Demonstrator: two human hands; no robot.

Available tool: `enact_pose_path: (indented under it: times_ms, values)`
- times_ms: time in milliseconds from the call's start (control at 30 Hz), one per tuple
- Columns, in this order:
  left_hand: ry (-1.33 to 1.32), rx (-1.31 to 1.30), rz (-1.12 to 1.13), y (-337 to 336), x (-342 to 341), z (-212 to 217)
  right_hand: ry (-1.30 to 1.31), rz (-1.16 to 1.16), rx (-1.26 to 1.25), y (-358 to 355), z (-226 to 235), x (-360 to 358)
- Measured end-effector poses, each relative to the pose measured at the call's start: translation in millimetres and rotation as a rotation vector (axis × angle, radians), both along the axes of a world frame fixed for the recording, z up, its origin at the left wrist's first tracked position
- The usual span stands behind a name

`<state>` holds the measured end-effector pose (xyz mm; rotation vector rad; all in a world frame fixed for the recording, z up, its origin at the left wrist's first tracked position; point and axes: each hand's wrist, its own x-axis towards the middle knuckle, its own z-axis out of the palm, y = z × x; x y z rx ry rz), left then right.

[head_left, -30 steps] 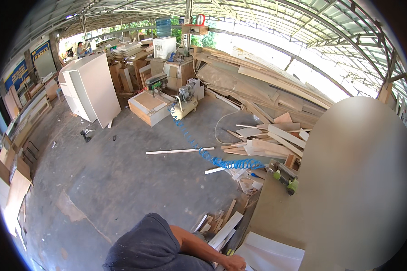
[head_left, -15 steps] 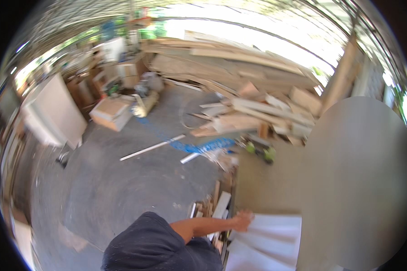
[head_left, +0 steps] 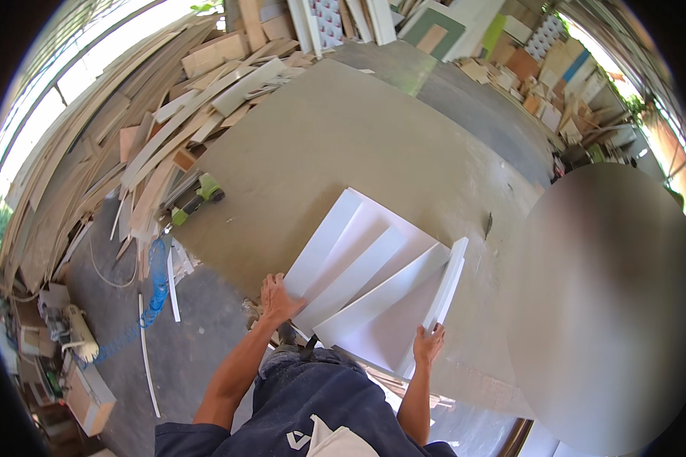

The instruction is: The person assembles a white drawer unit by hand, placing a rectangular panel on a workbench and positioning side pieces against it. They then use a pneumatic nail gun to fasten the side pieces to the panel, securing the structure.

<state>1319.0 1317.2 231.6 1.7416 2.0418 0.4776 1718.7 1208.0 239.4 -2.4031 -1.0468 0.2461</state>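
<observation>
A white board (head_left: pixel 389 324) lies on the large tan worktable in front of me, with several loose white panels on it. Slanting across it are two white strips (head_left: pixel 358 268) and a wider white panel (head_left: pixel 385 293). My left hand (head_left: pixel 280 299) is closed over the near left edge of the stack, its fingers on top and the thumb toward the strips. Along the right side, narrow white strips (head_left: pixel 447 286) stand close together. Around their near end my right hand (head_left: pixel 428 344) is curled. The undersides of both grips are hidden.
A green nail gun (head_left: pixel 198 199) rests on the tan worktable (head_left: pixel 297 137) at the left, with a coiled blue air hose (head_left: pixel 158 278) hanging nearby. Piled wood offcuts (head_left: pixel 183 137) border the far left. A small dark object (head_left: pixel 488 223) lies right of the panels.
My view has swung to the right, bringing the worktable to the middle. Earlier only my left hand showed, at the white panels; now both hands grip them at opposite sides.
</observation>
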Motion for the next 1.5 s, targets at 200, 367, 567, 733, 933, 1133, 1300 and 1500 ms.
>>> enact_pose_path:
  times_ms: [200,367,567,733,933,1133,1300,1500]
  values:
    - [-0.141,-0.114,0.018,7.7,-10.8,25.4,-0.424,0.055,0.159,-12.3,10.0,-34.2]
    - [-0.095,-0.056,0.010,9.7,-29.4,27.6,0.200,-0.026,0.159,21.2,37.5,-114.7]
    - [-0.185,0.037,-0.082,3.8,-28.2,21.3,0.155,-0.092,-0.096,62.1,-3.2,-171.4]
    - [-0.296,-0.029,-0.240,-0.1,-22.7,12.8,0.226,-0.128,-0.126,79.6,-4.0,-167.4]
    - [-0.270,-0.077,-0.344,-7.0,-10.2,4.4,0.010,-0.048,-0.058,66.3,0.4,-163.2]
    - [-0.208,-0.143,-0.440,4.6,6.5,17.0,0.297,-0.030,-0.098,73.7,-0.1,-152.2]
    - [-0.306,-0.144,-0.450,16.0,15.1,-0.5,0.393,0.097,-0.026,87.5,-17.9,-173.8]
    - [-0.279,-0.146,-0.497,21.1,14.6,-4.1,0.582,0.215,0.141,93.8,-22.8,-194.4]
